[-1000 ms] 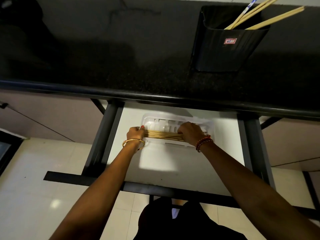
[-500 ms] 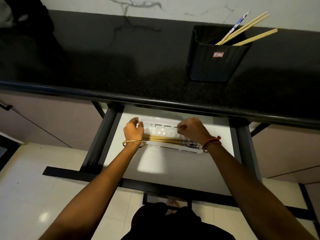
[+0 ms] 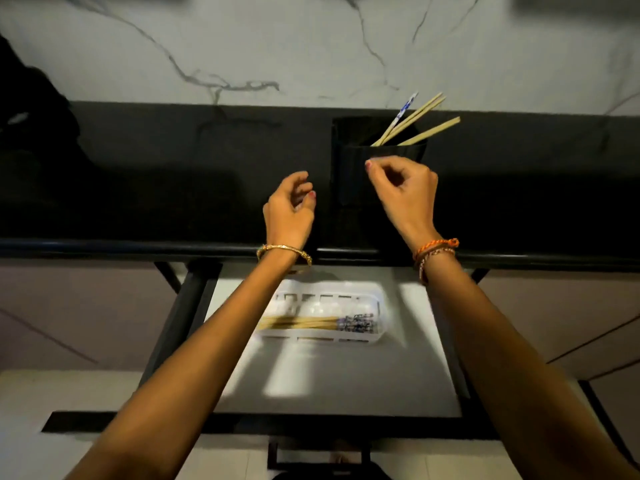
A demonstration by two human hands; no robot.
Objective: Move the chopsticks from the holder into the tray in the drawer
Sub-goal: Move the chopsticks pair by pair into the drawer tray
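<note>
Hands [image 3: 289, 209] [image 3: 405, 192] empty — raised before holder [image 3: 349, 157].

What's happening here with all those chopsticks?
A person is moving chopsticks from a black holder on the dark counter into a white tray in the open drawer below. A bundle already lies in the tray. A few chopsticks are still in the holder. Both hands are empty, the right hand raised just in front of the holder, the left hand beside it.
</note>
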